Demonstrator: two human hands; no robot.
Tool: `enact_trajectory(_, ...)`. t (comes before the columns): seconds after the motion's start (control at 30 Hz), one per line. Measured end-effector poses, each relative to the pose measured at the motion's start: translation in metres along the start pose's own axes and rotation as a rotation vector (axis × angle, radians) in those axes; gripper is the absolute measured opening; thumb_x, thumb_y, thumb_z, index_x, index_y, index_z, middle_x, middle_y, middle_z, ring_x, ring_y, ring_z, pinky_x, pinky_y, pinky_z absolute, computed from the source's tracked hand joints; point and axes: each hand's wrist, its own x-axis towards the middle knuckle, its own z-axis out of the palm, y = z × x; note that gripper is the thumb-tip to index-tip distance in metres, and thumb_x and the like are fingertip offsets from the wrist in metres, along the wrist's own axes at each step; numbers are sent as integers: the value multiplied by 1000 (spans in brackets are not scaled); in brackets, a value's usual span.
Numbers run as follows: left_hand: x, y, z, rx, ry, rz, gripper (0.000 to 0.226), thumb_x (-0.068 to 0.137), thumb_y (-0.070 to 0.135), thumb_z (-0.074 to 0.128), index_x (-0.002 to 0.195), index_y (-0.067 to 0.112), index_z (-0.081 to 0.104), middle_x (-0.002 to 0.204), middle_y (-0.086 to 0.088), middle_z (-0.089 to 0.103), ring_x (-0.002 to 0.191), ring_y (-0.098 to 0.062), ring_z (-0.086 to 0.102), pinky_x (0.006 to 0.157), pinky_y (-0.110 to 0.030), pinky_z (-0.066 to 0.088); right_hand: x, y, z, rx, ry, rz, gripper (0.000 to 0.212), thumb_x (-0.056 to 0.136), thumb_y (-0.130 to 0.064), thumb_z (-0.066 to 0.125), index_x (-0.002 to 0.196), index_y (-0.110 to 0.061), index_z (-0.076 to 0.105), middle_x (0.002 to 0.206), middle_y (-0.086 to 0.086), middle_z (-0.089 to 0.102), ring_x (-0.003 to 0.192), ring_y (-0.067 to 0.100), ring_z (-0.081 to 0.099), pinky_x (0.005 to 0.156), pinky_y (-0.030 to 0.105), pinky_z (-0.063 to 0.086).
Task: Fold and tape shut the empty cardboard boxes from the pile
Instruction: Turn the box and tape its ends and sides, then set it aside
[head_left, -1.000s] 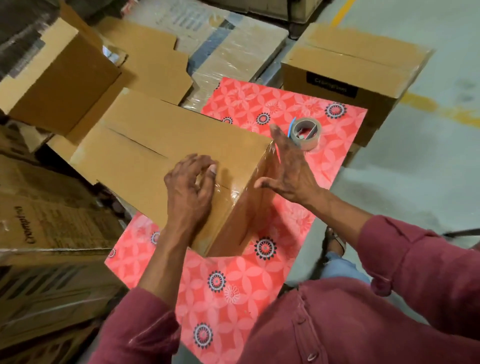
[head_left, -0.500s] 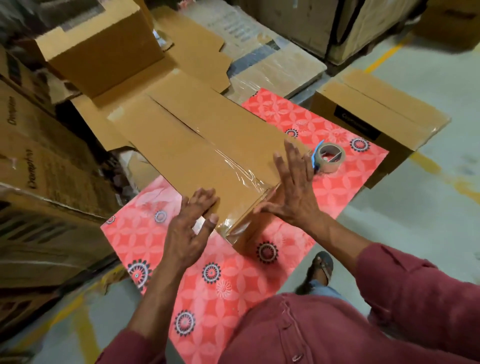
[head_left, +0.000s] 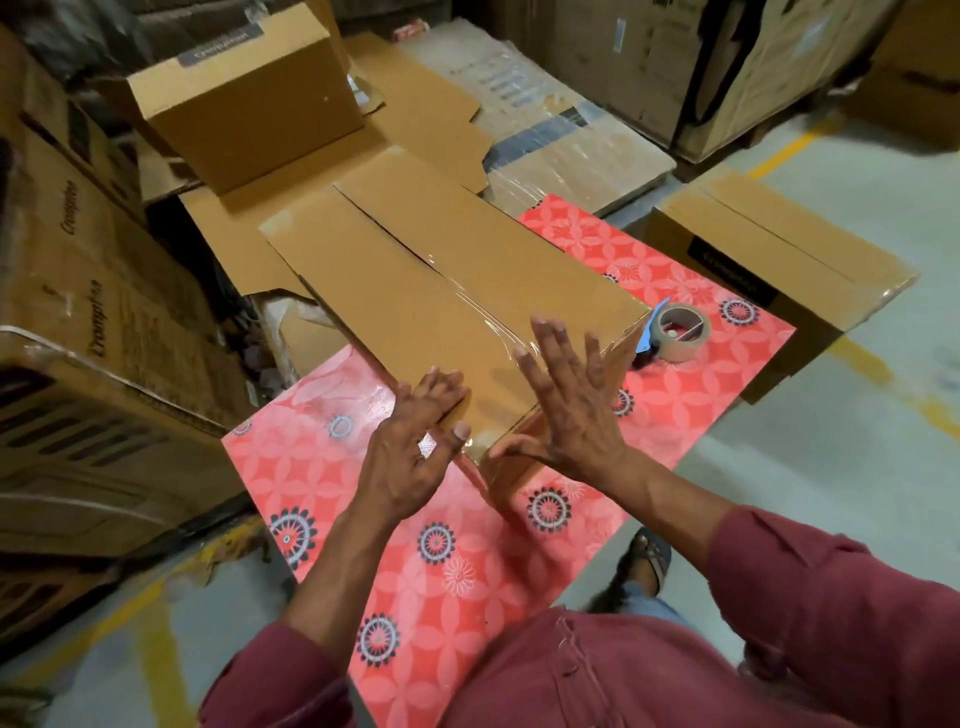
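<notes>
Slid nearer along box (head_left: 467, 291): both hands (head_left: 415, 441) (head_left: 571, 410) flat, gripping nothing, smoothing tape; seam half-taped, roll (head_left: 678, 332) beside box.

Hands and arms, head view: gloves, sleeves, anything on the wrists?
No gloves: left hand and right hand are bare. Both arms wear maroon sleeves pushed up, leaving the forearms uncovered. The shirt is the same maroon, with buttons. No watch or wristband visible.

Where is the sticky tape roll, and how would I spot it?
Look at the red flowery table cover. The tape roll lies on it, just right of the long box both hands are pressing. It is the only round thing there: a brownish ring with a blue cutter, while its neighbours are all cardboard.
</notes>
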Motion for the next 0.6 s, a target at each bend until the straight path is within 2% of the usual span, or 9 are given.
enact_trajectory(0.1, 1, 1, -2, -3, -10, -6, 50, 103, 47, 54, 143, 18, 63, 157, 5, 51, 154, -8, 32, 129, -34, 12, -13, 0, 14, -49, 4, -60, 98, 87, -81, 50, 155, -13, 30, 162, 22, 30, 155, 34, 23, 119, 66, 20)
enact_trajectory(0.2, 2, 3, -4, 4, -22, -20, 51, 103, 49, 53, 143, 19, 63, 157, 5, 51, 154, -5, 31, 130, -34, 11, -30, 17, 12, -115, -48, -159, 98, 85, -78, 62, 156, -16, 33, 162, 20, 33, 155, 34, 26, 119, 63, 22)
enact_trajectory(0.3, 2, 4, -4, -3, -19, -28, 51, 102, 49, 53, 142, 19, 64, 156, 5, 51, 153, -4, 30, 130, -35, 12, -24, 10, 0, -56, -38, -94, 102, 83, -81, 61, 155, -13, 34, 163, 22, 33, 155, 35, 26, 120, 66, 21)
enact_trajectory(0.4, 1, 4, -4, 5, -19, -20, 52, 102, 49, 53, 144, 19, 63, 158, 5, 50, 154, -4, 29, 131, -39, 12, -11, -9, -1, -2, -20, -39, 91, 92, -78, 50, 154, -13, 34, 163, 23, 32, 154, 37, 27, 120, 70, 19)
enact_trajectory(0.47, -1, 4, -6, 13, -49, -7, 51, 102, 46, 54, 145, 20, 61, 160, 5, 47, 155, -5, 27, 131, -42, 12, -12, -11, 3, -18, -24, -60, 86, 95, -74, 48, 155, -14, 34, 163, 21, 34, 154, 37, 29, 117, 72, 24)
enact_trajectory(0.53, -1, 3, -12, 17, -108, 26, 49, 100, 36, 58, 146, 22, 60, 162, 5, 44, 157, -8, 24, 131, -42, 10, -23, -2, 6, -45, -46, -127, 85, 94, -65, 62, 156, -15, 33, 163, 18, 35, 154, 35, 29, 114, 72, 28)
enact_trajectory(0.6, 1, 1, -20, 59, -190, 81, 58, 90, 24, 61, 148, 24, 58, 166, 4, 37, 159, -10, 19, 130, -41, 6, -30, 12, 1, -58, -95, -201, 89, 88, -50, 75, 158, -16, 31, 165, 14, 32, 155, 34, 26, 116, 70, 27)
